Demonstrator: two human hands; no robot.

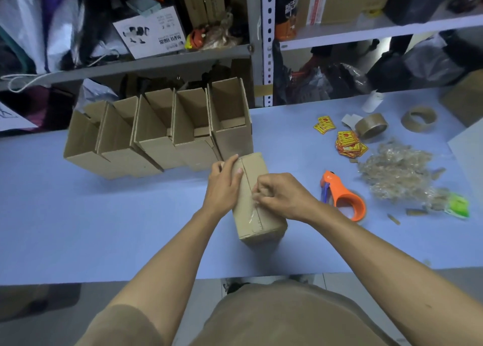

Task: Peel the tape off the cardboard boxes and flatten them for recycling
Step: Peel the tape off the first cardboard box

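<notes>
Closed cardboard box (257, 202) lies flat on blue table (104, 215), centre of view, long side running away from the person. Clear tape strip (253, 209) runs along its top seam. Right hand (281, 195) curled tight, fingertips pinching the tape at the seam about mid-box. Left hand (224, 183) lies flat on the box's left top edge just across the seam from the pinch, fingers straight, pressing down, thumb over the top face.

Directly beyond the grip, touching the far end of the held box: row of open cardboard boxes (167, 134), five, standing side by side, openings up and toward the camera. Right of the grip, near the right wrist: orange tape dispenser (342, 198) on the table. Further right: heap of crumpled peeled tape (397, 168), green item (458, 206) at its near edge. Beyond-right of the grip: red-yellow stickers (349, 143), brown tape roll (371, 125), empty cardboard tape core (419, 119). Metal shelving (257, 45) with clutter behind the table.
</notes>
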